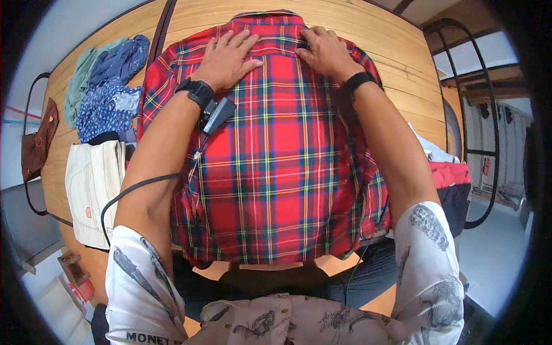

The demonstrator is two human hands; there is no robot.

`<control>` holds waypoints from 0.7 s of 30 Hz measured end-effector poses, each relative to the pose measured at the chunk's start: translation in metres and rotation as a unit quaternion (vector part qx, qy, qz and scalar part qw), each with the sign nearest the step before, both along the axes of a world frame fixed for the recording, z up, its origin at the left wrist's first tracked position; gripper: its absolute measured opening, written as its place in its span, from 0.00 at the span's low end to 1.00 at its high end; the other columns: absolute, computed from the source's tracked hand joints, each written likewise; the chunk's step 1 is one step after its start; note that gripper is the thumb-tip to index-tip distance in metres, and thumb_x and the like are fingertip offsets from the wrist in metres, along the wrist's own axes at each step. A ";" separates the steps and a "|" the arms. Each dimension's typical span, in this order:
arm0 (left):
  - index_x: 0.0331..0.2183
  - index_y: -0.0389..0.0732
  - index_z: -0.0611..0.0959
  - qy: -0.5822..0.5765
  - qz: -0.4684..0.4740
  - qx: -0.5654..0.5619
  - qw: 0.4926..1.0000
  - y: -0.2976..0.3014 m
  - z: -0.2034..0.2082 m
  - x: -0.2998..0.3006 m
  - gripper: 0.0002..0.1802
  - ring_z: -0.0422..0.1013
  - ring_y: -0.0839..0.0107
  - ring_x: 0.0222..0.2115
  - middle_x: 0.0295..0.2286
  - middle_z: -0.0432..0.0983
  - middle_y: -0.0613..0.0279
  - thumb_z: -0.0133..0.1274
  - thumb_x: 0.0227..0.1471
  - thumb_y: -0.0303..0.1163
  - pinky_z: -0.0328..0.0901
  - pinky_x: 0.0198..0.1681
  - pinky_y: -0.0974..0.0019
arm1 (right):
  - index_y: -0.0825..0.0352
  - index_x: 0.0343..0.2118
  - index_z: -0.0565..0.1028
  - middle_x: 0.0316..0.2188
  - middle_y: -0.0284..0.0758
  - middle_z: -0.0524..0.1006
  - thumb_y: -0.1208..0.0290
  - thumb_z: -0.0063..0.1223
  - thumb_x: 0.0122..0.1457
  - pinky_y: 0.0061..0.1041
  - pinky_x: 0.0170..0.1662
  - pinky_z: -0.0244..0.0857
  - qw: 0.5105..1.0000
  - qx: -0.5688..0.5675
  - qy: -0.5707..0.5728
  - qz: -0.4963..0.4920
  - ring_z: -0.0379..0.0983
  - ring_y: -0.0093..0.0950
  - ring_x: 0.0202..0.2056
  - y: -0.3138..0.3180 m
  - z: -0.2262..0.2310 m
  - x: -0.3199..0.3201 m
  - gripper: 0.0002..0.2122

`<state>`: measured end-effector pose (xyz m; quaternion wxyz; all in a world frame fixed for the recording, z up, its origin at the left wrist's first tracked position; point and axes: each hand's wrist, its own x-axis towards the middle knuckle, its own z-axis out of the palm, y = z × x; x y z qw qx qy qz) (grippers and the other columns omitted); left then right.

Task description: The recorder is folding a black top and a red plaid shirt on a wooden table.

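Note:
A red plaid shirt (pixel 270 149) is spread out back side up on the wooden table, its collar (pixel 267 18) at the far end. My left hand (pixel 225 60) lies flat on the upper back of the shirt, fingers spread. Across from it, my right hand (pixel 329 53) rests on the shirt near the right shoulder, thumb and fingers apart. Neither hand holds anything. A black band with a small box (pixel 218 115) and a cable is on my left wrist. Another black band (pixel 357 83) circles my right wrist.
Left of the shirt lie folded cream trousers (pixel 92 184), blue patterned cloth (pixel 103 112) and a green garment (pixel 77 92). Red cloth (pixel 450 174) and black cloth (pixel 454 204) sit at the right edge. Black metal rails (pixel 489 115) stand beyond, and a brown bag (pixel 39 141) hangs at left.

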<state>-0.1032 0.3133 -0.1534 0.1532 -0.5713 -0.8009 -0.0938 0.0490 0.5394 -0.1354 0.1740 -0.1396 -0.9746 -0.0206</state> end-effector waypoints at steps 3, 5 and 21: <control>0.66 0.51 0.64 0.007 0.020 -0.038 0.999 0.008 -0.013 -0.044 0.38 0.50 0.46 0.67 0.66 0.55 0.52 0.49 0.60 0.58 0.49 0.66 0.41 | 0.64 0.50 0.75 0.49 0.48 0.76 0.53 0.57 0.60 0.48 0.51 0.69 0.995 -0.030 0.029 0.091 0.73 0.50 0.51 0.040 -0.008 -0.044 0.22; 0.64 0.51 0.66 0.015 -0.024 -0.038 0.999 -0.023 -0.033 -0.064 0.37 0.53 0.48 0.66 0.65 0.59 0.53 0.49 0.60 0.57 0.50 0.65 0.38 | 0.69 0.47 0.75 0.43 0.49 0.78 0.59 0.59 0.58 0.42 0.47 0.70 0.991 -0.086 0.020 0.104 0.75 0.47 0.45 0.008 -0.001 -0.048 0.20; 0.63 0.46 0.69 -0.234 -0.186 -0.174 0.938 -0.106 -0.042 0.199 0.42 0.51 0.47 0.66 0.63 0.58 0.49 0.64 0.49 0.47 0.47 0.66 0.40 | 0.71 0.45 0.77 0.40 0.42 0.81 0.53 0.64 0.57 0.34 0.45 0.71 0.955 -0.296 0.005 0.015 0.78 0.34 0.43 -0.039 -0.002 0.147 0.24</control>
